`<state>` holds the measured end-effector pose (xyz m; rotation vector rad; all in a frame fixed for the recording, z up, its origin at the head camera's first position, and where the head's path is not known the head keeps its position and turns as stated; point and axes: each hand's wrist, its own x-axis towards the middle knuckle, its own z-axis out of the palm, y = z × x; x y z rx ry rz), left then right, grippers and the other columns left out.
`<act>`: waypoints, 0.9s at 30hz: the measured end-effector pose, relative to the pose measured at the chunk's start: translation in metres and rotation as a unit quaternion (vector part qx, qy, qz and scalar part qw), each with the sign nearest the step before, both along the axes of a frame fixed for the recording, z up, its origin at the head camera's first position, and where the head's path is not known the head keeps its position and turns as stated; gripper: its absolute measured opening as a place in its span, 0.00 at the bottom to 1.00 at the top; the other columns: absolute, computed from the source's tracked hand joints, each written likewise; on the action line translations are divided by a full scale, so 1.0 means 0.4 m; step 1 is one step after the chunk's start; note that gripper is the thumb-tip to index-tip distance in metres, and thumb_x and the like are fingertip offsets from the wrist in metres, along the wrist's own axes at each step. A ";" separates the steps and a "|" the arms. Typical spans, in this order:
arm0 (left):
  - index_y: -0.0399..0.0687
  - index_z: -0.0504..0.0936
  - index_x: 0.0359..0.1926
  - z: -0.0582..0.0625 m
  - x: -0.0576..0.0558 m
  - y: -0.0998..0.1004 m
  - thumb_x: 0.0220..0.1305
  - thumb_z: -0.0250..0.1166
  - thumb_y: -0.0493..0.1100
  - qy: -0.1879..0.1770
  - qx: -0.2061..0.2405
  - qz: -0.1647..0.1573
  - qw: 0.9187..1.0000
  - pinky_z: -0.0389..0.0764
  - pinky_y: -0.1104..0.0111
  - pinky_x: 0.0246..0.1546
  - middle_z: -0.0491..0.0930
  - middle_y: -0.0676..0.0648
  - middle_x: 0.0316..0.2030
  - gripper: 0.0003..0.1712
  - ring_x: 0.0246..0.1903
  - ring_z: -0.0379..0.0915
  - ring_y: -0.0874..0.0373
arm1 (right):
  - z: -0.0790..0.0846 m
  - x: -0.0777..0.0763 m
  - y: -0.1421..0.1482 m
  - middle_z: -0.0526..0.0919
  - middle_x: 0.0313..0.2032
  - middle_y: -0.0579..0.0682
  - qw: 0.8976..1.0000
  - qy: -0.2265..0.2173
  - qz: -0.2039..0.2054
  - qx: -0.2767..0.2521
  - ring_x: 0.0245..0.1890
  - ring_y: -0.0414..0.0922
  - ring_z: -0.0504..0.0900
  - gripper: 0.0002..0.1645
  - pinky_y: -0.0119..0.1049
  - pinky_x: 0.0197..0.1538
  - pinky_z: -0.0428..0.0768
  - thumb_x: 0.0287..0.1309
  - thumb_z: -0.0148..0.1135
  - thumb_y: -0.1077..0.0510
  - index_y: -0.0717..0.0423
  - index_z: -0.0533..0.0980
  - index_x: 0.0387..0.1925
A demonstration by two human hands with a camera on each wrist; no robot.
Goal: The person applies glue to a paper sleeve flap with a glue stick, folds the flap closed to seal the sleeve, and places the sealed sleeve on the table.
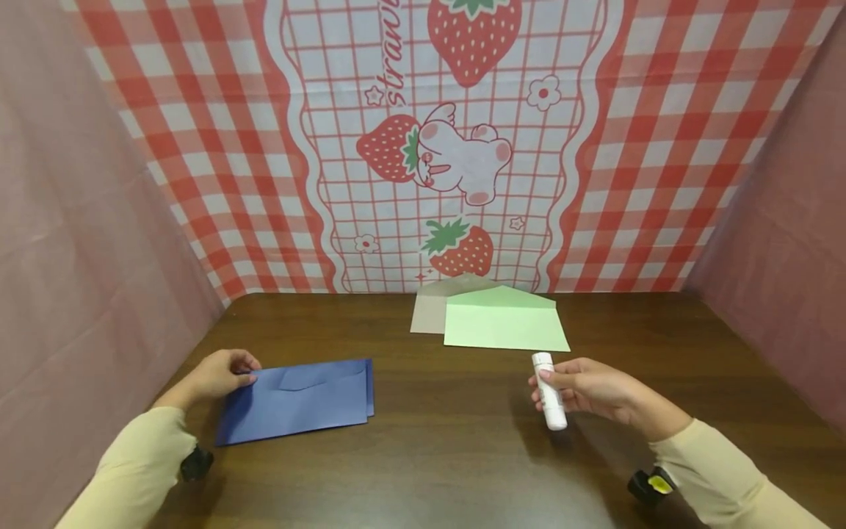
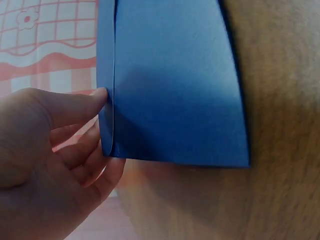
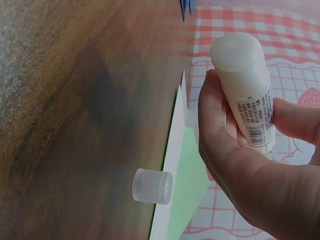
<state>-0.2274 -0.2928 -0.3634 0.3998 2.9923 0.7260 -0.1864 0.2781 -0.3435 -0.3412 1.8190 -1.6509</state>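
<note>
My left hand pinches the upper left corner of a blue envelope, thumb on top and fingers beneath. In the left wrist view, the envelope shows its folded edge beside the thumb. A second blue edge peeks out at its right side in the head view. With thumb and fingers, my right hand grips a white glue stick above the table. Printed text and a barcode show on the glue stick in the right wrist view. A translucent cap sits apart from it on the table.
A light green envelope with its flap spread lies at the back of the wooden table, overlapping a grey-beige envelope. A strawberry-print cloth hangs behind, with pink cloth walls at both sides.
</note>
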 end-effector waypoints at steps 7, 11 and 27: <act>0.39 0.81 0.35 0.001 0.001 0.023 0.54 0.67 0.39 0.019 -0.033 0.034 0.999 0.75 0.58 0.38 0.82 0.41 0.33 0.09 0.36 0.77 0.49 | -0.006 0.001 0.003 0.85 0.37 0.45 1.000 0.000 -0.005 0.011 0.40 0.38 0.84 0.19 0.35 0.47 0.81 0.72 0.47 0.53 0.65 0.74 0.48; 0.38 0.81 0.37 0.017 -0.024 0.074 0.54 0.68 0.42 0.032 -0.047 0.010 0.998 0.75 0.49 0.46 0.82 0.36 0.38 0.13 0.43 0.77 0.39 | -0.004 -0.001 0.003 0.85 0.37 0.44 1.000 -0.001 -0.006 0.011 0.40 0.38 0.84 0.19 0.36 0.47 0.81 0.72 0.47 0.52 0.64 0.74 0.49; 0.41 0.84 0.46 0.045 -0.202 0.607 0.71 0.55 0.42 0.017 -0.063 -0.132 0.989 0.79 0.59 0.50 0.85 0.44 0.44 0.14 0.46 0.80 0.51 | 0.005 -0.009 0.017 0.85 0.37 0.44 1.000 0.006 -0.020 0.000 0.41 0.37 0.84 0.16 0.35 0.48 0.82 0.72 0.46 0.53 0.58 0.76 0.46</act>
